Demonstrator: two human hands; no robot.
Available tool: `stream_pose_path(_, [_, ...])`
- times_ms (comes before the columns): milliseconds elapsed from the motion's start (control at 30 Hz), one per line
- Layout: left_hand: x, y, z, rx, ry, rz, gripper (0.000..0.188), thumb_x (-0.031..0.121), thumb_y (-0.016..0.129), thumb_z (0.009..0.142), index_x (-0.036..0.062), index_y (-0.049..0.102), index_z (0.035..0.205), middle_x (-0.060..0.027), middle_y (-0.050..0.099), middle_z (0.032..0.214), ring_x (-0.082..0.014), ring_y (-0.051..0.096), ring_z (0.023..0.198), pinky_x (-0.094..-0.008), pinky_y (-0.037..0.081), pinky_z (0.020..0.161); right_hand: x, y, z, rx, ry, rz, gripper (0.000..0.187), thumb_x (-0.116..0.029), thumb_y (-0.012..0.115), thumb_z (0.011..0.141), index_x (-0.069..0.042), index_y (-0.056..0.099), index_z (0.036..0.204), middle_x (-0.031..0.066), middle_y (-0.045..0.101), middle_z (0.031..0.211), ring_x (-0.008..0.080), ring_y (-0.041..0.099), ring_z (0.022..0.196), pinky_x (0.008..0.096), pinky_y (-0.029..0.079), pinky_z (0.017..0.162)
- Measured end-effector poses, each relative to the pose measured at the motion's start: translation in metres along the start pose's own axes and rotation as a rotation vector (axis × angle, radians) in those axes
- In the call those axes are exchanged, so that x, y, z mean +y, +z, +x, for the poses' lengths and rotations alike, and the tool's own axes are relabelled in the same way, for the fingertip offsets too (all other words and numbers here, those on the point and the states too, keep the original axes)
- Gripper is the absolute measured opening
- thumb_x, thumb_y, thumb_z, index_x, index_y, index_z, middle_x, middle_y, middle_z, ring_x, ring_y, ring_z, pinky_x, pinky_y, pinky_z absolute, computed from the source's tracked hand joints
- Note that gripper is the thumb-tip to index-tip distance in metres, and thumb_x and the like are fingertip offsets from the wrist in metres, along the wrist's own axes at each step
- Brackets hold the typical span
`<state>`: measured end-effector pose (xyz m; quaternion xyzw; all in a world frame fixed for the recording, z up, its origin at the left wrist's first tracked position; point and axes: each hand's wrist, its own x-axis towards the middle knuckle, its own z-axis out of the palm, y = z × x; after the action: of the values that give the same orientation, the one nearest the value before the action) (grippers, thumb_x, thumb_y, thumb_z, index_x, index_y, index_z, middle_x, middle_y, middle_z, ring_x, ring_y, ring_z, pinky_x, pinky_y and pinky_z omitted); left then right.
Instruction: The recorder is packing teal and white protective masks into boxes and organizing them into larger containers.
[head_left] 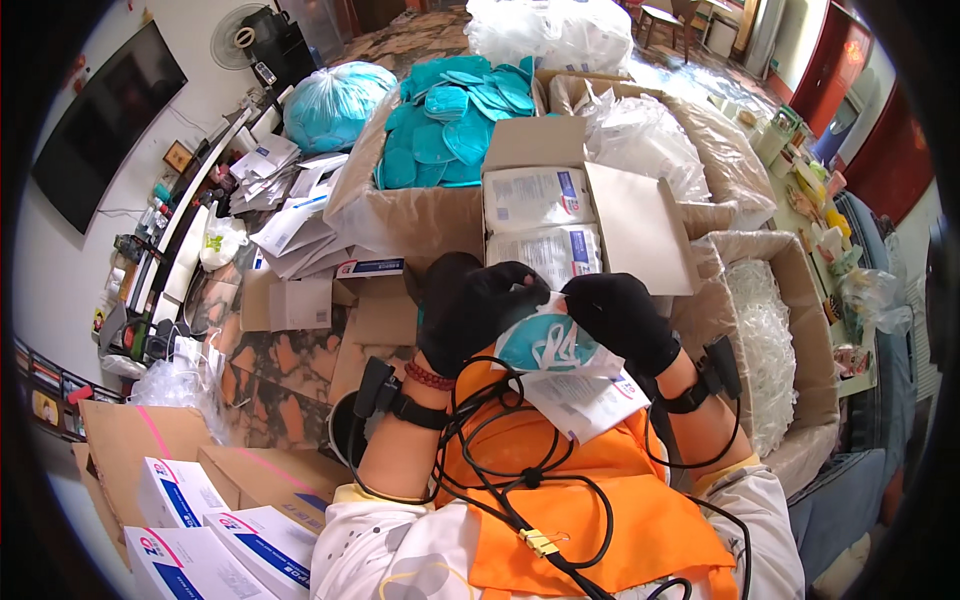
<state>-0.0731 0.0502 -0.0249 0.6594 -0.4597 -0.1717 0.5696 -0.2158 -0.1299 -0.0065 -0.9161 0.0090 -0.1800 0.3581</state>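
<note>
Black gloves cover both hands in front of my chest. My left hand [470, 305] and my right hand [622, 318] are closed, pinching the top edge of a clear plastic pouch [510, 352] between them. Inside it show teal face masks with white ear loops. Just below, a white printed pouch [590, 402] lies against my orange apron [570, 500]. Beyond my hands stands an open white carton [640, 225], its flaps folded outward. Two white printed packs, one pack [540, 197] behind another pack [550, 252], are visible in it.
A lined box of loose teal masks [460, 120] stands ahead, beside a box of clear plastic bags [640, 140]. White stringy material fills a lined box [815, 390] at right. Printed white cartons [260, 550] sit lower left. Black cables [530, 475] hang across my apron.
</note>
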Motion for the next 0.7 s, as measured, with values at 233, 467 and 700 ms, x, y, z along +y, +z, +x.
stream_pose_path(233, [0.019,0.029,-0.009,0.129,-0.037,0.157,0.017,0.019,0.066,0.094,0.0028,0.073,0.095,-0.0057,0.072,0.080,-0.0109,0.066,0.070,-0.0274,0.051,0.062,-0.010,0.007,-0.006,0.006,-0.038,-0.125,0.014,-0.022,0.068,0.085,-0.009,0.073,0.087,0.0117,0.070,0.078,0.0310,0.068,0.072,0.0395,0.054,0.066])
stream_pose_path(467, [0.028,0.035,-0.009,0.171,-0.154,0.447,0.017,0.017,0.062,0.097,0.0037,0.072,0.096,-0.0107,0.072,0.085,-0.0235,0.068,0.073,-0.0330,0.050,0.067,-0.040,0.017,-0.026,0.071,-0.437,-0.450,0.006,-0.017,0.065,0.077,-0.013,0.066,0.082,0.0052,0.059,0.074,0.0228,0.061,0.071,0.0389,0.047,0.062])
stream_pose_path(700, [-0.100,-0.009,-0.013,0.321,0.236,1.020,0.015,0.008,0.055,0.095,0.0027,0.066,0.103,-0.0144,0.066,0.091,-0.0329,0.065,0.081,-0.0409,0.052,0.067,-0.065,0.011,-0.064,0.134,-0.855,-0.791,0.025,-0.020,0.062,0.081,-0.004,0.062,0.101,0.0032,0.053,0.077,0.0183,0.055,0.065,0.0333,0.043,0.057])
